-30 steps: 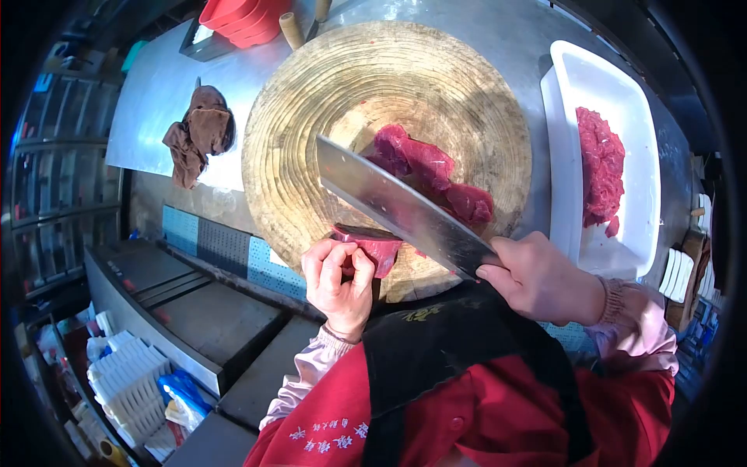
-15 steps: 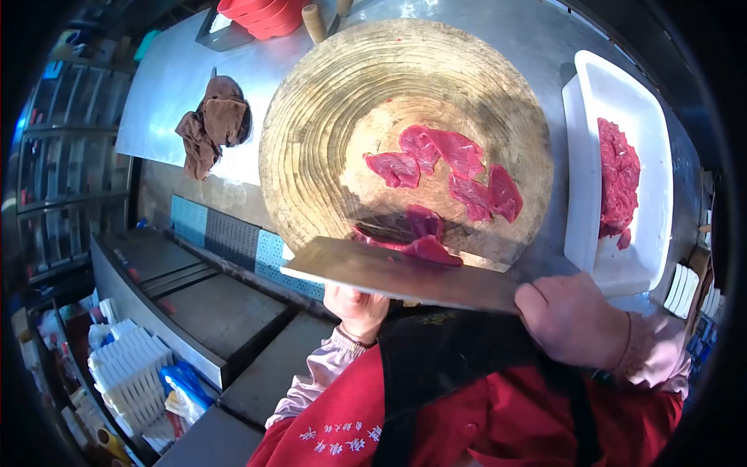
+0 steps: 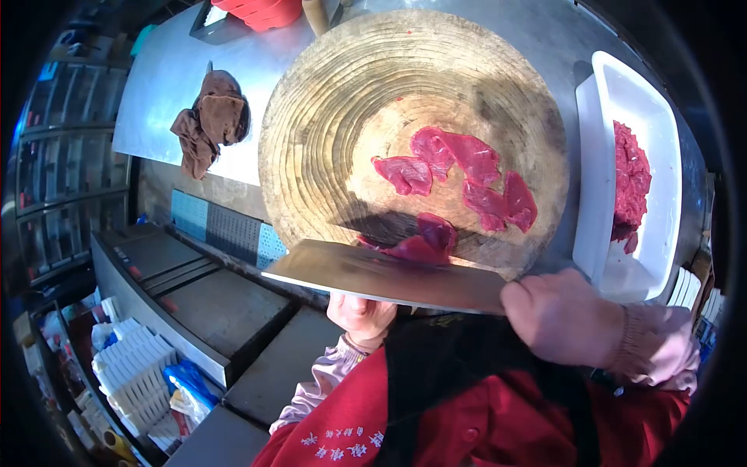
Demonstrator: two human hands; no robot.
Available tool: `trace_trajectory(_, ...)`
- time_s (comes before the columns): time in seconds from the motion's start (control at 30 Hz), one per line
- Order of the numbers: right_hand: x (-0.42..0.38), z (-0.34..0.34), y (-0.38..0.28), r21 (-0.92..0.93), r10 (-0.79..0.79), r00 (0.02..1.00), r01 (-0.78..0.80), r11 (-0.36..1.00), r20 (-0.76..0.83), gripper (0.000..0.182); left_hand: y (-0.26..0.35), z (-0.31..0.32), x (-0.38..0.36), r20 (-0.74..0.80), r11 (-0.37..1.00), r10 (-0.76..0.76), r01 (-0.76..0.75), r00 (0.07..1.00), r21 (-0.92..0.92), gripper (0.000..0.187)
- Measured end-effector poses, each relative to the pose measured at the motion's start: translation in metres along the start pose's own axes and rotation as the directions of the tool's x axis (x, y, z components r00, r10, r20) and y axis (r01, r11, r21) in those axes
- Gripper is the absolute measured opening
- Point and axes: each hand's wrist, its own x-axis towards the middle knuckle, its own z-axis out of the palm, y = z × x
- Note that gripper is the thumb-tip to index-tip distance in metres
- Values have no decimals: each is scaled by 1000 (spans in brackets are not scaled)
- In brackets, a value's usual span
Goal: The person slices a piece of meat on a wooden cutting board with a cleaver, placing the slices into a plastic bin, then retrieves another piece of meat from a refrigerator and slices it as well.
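My right hand (image 3: 556, 315) grips the handle end of a wide cleaver (image 3: 389, 278), whose blade lies crosswise over the near edge of the round wooden block (image 3: 311, 148). Behind the blade, my left hand (image 3: 362, 317) is partly covered at the block's near side; its fingertips and whatever they touch are hidden. A piece of red meat (image 3: 428, 240) shows just beyond the blade. Several thin slices of meat (image 3: 475, 158) lie spread on the middle of the block.
A white tub (image 3: 661, 194) with a heap of red meat (image 3: 630, 175) stands to the right. At the left lies a brown cloth (image 3: 222, 117). Red containers (image 3: 261, 11) are at the back, and white stacked trays (image 3: 136, 377) sit at lower left.
The cleaver blade has shifted slightly left in view. The block, slices and tub appear slightly farther right, as the view has moved a little.
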Motion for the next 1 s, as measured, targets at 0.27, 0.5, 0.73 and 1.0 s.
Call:
trace_trajectory(0.27, 37, -13, -6, 28, 99, 975, -107, 994, 200, 11, 28, 9, 31, -68, 969, 135, -117, 989, 217, 42)
trace_trajectory(0.5, 28, 1, -3, 17, 43, 994, -45, 999, 103, 12, 38, 15, 42, -175, 988, 98, -74, 980, 138, 27)
trace_trajectory(0.73, -17, 6, 11, -69, 117, 978, -131, 989, -175, 13, 43, 19, 27, -212, 993, -18, 42, 977, 110, 25)
trace_trajectory(1.0, -41, -3, 0, -161, -11, 1000, 6, 987, -28, 10, 25, 11, 12, -130, 993, 78, -65, 988, 102, 18)
